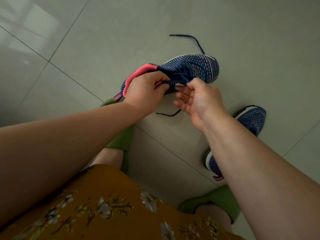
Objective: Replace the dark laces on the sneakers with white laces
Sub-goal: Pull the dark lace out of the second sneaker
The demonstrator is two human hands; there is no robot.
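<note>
On a glossy pale grey tiled floor (173, 23) crossed by thin grout lines, a navy patterned knit sneaker (195, 66) is gripped by the left hand (145, 90), its dark blue lace (178, 83) pinched by the right hand (200, 101); a second matching sneaker (251, 118) lies nearby.

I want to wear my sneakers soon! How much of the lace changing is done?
Just begun. The left hand holds the sneaker while the right hand pulls its dark lace, already partly loose. The second sneaker waits on the floor. No white laces are in view.
</note>
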